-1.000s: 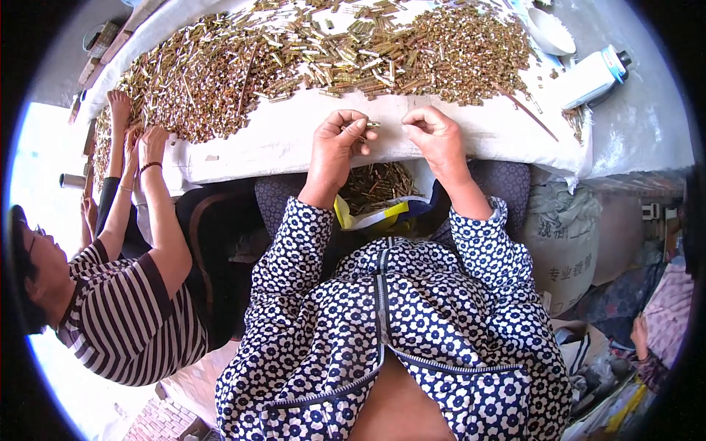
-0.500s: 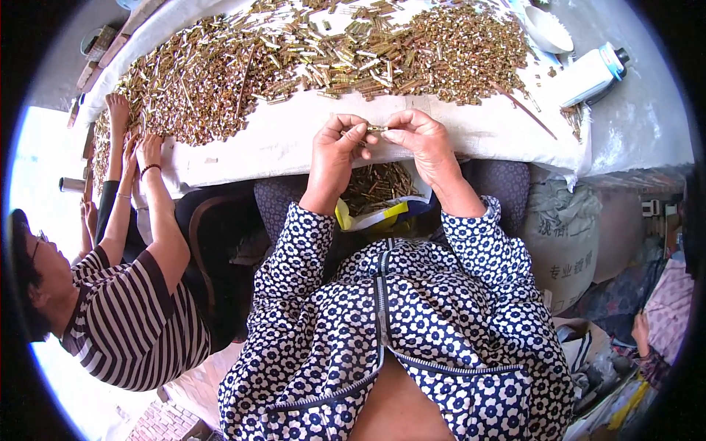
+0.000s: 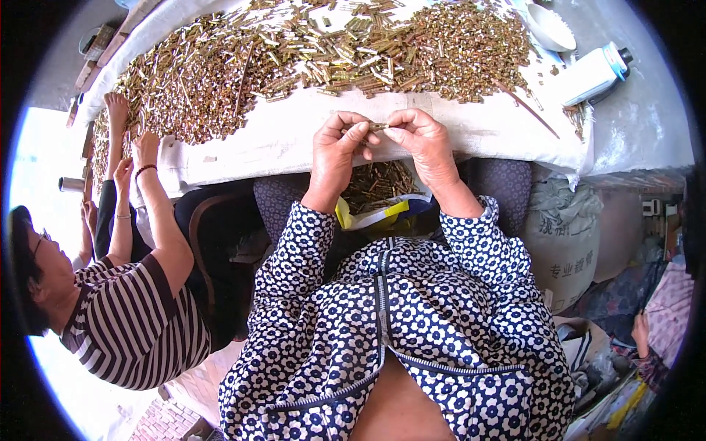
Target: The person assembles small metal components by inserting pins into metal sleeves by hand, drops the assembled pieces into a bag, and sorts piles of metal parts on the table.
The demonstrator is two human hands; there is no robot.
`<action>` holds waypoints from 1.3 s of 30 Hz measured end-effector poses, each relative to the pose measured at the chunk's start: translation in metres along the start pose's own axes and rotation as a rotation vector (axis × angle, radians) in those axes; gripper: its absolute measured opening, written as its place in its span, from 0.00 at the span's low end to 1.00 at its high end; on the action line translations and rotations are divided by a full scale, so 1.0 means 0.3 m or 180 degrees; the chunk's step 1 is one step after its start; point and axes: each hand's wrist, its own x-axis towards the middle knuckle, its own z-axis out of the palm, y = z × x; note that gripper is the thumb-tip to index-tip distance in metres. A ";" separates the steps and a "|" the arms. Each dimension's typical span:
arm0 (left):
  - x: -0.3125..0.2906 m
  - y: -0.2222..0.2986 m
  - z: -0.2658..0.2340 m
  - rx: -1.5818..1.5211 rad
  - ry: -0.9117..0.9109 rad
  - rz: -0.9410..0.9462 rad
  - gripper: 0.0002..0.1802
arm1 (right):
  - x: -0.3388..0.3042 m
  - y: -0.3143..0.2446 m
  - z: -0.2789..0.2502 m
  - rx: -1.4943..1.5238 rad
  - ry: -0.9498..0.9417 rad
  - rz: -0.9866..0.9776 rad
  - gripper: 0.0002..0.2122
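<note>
Between my two hands, above the near edge of the cloth-covered table (image 3: 279,132), is a small brass-coloured metal rod (image 3: 378,126). Thumb and fingers of my left hand (image 3: 337,151) pinch its left end, and my right hand (image 3: 425,145) pinches the right end. The fingers partly cover it, so its exact kind does not show. Beyond my hands lie longer brass-coloured rods (image 3: 353,57), flanked by heaps of small brass-coloured pieces (image 3: 195,92) on the left and more small pieces (image 3: 471,51) on the right. Below my hands, an open bag (image 3: 382,215) holds several similar rods (image 3: 376,184).
A thin stick (image 3: 526,110) rests on the cloth at right, near a white bottle (image 3: 592,75) and a white bowl (image 3: 550,29). At left a co-worker in a striped shirt (image 3: 140,323) reaches to the table. A filled sack (image 3: 562,242) stands at my right.
My hands stay almost in place, still pinching the rod, with a slight shift of the fingers. The co-worker's nearer hands have drawn apart, one lowering toward the table's edge.
</note>
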 end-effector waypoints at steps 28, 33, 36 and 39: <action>0.032 -0.009 0.073 0.3356 -0.0632 0.1572 0.03 | 0.099 -0.063 -0.204 -0.4986 0.1196 -0.0742 0.14; -0.032 0.071 0.036 0.3089 -0.1072 0.0990 0.04 | 0.113 -0.054 -0.256 -0.5175 0.1069 -0.1185 0.12; 0.010 0.090 0.010 0.3456 -0.0705 0.1237 0.04 | 0.127 -0.069 -0.242 -0.5204 0.1037 -0.1103 0.10; 0.115 0.078 0.004 0.3629 -0.0254 0.1888 0.02 | 0.130 -0.077 -0.244 -0.5129 0.1039 -0.1104 0.08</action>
